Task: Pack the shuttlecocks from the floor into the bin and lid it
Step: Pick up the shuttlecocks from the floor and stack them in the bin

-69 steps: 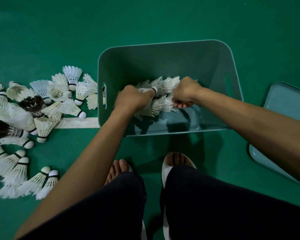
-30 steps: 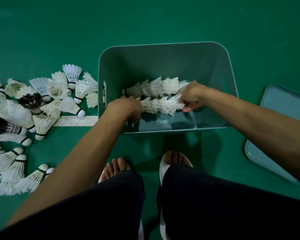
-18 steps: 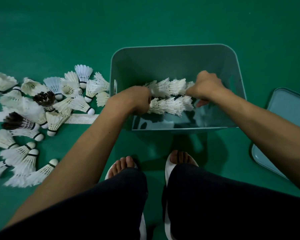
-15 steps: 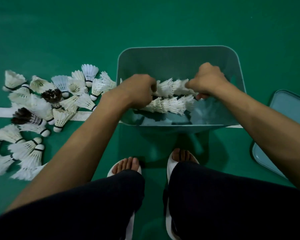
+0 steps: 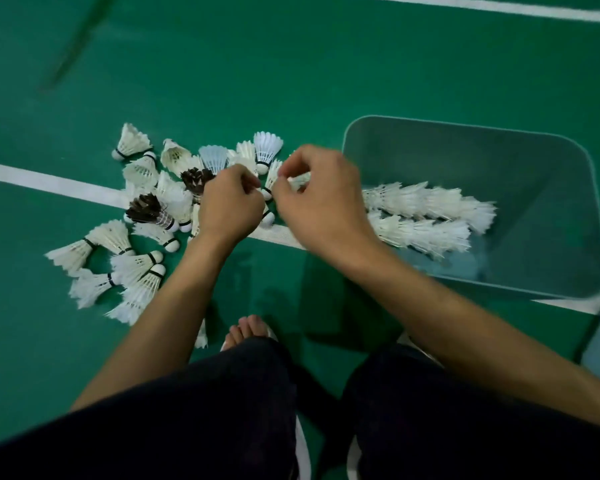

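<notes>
Feathery shuttlecocks [image 5: 136,268], mostly white, two dark, heaped on green floor [image 5: 291,81]. Smooth round-cornered bin [image 5: 465,157] holding two nested rows [image 5: 426,202]. Right hand [image 5: 319,202] pinching one; left hand [image 5: 229,209] curled, hold unclear.

White shuttlecocks [image 5: 142,171], two brown; teal bin [image 5: 465,157], green floor [image 5: 291,64]

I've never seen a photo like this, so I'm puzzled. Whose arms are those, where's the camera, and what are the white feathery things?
The camera sits on a person's head, looking down, so you see their own arms and legs. The feathery things are shuttlecocks: loose shuttlecocks lie on the green floor, and two rows lie stacked in the grey bin. The right hand pinches a white shuttlecock over the pile; the left hand curls beside it, and I cannot tell if it holds anything.
</notes>
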`<state>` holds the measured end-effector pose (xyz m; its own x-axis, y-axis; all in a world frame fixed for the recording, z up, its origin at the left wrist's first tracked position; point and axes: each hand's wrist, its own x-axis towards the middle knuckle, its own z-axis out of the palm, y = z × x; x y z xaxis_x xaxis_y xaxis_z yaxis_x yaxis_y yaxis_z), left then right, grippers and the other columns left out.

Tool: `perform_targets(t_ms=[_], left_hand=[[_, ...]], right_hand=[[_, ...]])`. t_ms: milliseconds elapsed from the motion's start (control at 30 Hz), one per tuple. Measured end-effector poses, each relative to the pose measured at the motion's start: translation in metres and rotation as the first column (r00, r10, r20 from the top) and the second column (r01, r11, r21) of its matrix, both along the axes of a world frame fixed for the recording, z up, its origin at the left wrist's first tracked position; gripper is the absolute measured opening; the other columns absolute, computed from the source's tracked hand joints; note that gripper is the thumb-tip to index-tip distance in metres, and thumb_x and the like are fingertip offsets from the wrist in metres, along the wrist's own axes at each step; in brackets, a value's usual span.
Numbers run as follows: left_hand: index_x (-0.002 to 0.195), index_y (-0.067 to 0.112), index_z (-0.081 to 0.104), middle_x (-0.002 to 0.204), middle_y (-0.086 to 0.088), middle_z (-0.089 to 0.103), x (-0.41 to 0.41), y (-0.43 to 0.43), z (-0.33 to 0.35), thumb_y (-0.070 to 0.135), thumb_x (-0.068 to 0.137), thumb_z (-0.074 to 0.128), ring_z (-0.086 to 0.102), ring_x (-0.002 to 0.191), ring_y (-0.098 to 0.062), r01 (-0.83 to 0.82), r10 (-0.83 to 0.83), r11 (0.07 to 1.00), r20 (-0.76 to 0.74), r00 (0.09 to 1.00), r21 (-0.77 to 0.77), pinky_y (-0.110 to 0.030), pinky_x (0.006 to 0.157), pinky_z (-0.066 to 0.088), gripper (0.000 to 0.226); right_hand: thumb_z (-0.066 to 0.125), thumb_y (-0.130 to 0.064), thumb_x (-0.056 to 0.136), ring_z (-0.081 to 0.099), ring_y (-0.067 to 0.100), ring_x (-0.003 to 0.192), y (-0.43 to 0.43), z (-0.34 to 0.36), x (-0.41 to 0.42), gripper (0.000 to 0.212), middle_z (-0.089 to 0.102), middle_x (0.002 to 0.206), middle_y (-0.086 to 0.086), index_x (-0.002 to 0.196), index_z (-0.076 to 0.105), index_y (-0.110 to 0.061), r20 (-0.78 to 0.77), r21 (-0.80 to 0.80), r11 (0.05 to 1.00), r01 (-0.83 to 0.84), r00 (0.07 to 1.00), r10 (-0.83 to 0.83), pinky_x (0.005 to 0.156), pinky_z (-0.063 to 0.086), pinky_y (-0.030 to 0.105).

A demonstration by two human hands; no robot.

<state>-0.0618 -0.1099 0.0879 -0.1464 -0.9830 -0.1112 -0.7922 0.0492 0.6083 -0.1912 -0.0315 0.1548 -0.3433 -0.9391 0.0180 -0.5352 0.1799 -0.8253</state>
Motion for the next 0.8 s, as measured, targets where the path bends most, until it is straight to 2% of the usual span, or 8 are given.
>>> perform_targets(t_ms=[67,200,300,400,533,667,733,800], left_hand=[[0.086,0.011,0.067,0.078,-0.001,0.064,0.019,-0.008,-0.029,0.011,0.083,0.063,0.058,0.076,-0.022,-0.107,0.103,0.983,0.036,0.994,0.146,-0.029,0.068,0.041,0.004],[0.085,-0.005,0.073,0.08,-0.019,0.075,0.029,-0.014,-0.07,0.042,0.078,0.064,0.07,0.07,-0.033,-0.289,0.352,0.848,-0.064,0.934,0.444,-0.034,0.065,0.051,0.048],[0.077,0.008,0.076,0.076,-0.009,0.075,0.016,-0.017,-0.084,0.074,0.066,0.065,0.073,0.074,-0.027,-0.343,0.419,0.815,-0.067,0.906,0.467,-0.036,0.072,0.058,0.067],[0.078,0.011,0.074,0.075,-0.006,0.074,0.0,-0.022,-0.092,0.085,0.049,0.066,0.071,0.072,-0.026,-0.42,0.456,0.816,0.003,0.89,0.397,-0.031,0.057,0.05,0.08],[0.073,0.013,0.067,0.073,-0.003,0.068,-0.004,-0.022,-0.093,0.049,0.058,0.072,0.069,0.073,-0.028,-0.532,0.556,0.773,0.033,0.83,0.347,-0.027,0.053,0.042,0.039],[0.061,0.014,0.053,0.059,0.001,0.053,-0.004,-0.014,-0.078,0.025,0.068,0.07,0.05,0.055,-0.019,-0.624,0.663,0.745,-0.158,0.732,0.234,-0.026,0.048,0.026,0.021],[0.059,0.02,0.047,0.066,-0.004,0.056,-0.005,-0.018,-0.075,0.026,0.067,0.068,0.044,0.055,-0.014,-0.531,0.555,0.831,-0.294,0.778,0.164,-0.025,0.05,0.029,0.023],[0.063,0.021,0.053,0.08,-0.01,0.062,-0.009,-0.031,-0.078,0.033,0.064,0.066,0.052,0.067,-0.017,-0.361,0.382,0.924,-0.313,0.87,0.125,-0.027,0.056,0.038,0.018]], right_hand=[[0.063,-0.018,0.087,0.063,0.02,0.086,-0.008,-0.031,0.027,0.009,0.068,0.096,0.003,0.094,0.068,-0.015,-0.044,0.088,0.991,-0.1,0.994,0.104,0.079,0.054,0.038],[0.066,-0.012,0.088,0.054,0.033,0.113,-0.021,-0.091,0.043,0.041,0.051,0.128,0.013,0.126,0.052,-0.01,-0.199,0.385,0.909,-0.16,0.947,0.251,0.085,0.05,0.04],[0.076,-0.013,0.08,0.043,0.034,0.125,-0.025,-0.121,0.039,0.061,0.041,0.143,0.016,0.134,0.048,-0.007,-0.407,0.413,0.903,-0.12,0.863,0.301,0.096,0.047,0.041],[0.075,-0.007,0.076,0.041,0.036,0.131,-0.036,-0.142,0.038,0.061,0.041,0.148,0.02,0.133,0.051,-0.004,-0.541,0.327,0.943,-0.062,0.806,0.24,0.104,0.041,0.045],[0.06,0.002,0.078,0.044,0.042,0.13,-0.048,-0.161,0.04,0.051,0.046,0.143,0.025,0.128,0.053,-0.002,-0.58,0.26,0.965,-0.022,0.796,0.175,0.107,0.038,0.055],[0.067,0.003,0.07,0.048,0.042,0.124,-0.052,-0.177,0.038,0.065,0.049,0.139,0.024,0.132,0.052,-0.007,-0.588,0.244,0.97,0.007,0.796,0.143,0.102,0.041,0.054],[0.068,0.0,0.066,0.049,0.04,0.118,-0.049,-0.178,0.039,0.072,0.049,0.135,0.022,0.135,0.05,-0.012,-0.6,0.253,0.967,0.011,0.786,0.148,0.099,0.041,0.049],[0.064,-0.003,0.073,0.05,0.037,0.108,-0.045,-0.176,0.041,0.059,0.053,0.125,0.018,0.13,0.054,-0.014,-0.622,0.221,0.974,0.048,0.776,0.103,0.089,0.041,0.046]])
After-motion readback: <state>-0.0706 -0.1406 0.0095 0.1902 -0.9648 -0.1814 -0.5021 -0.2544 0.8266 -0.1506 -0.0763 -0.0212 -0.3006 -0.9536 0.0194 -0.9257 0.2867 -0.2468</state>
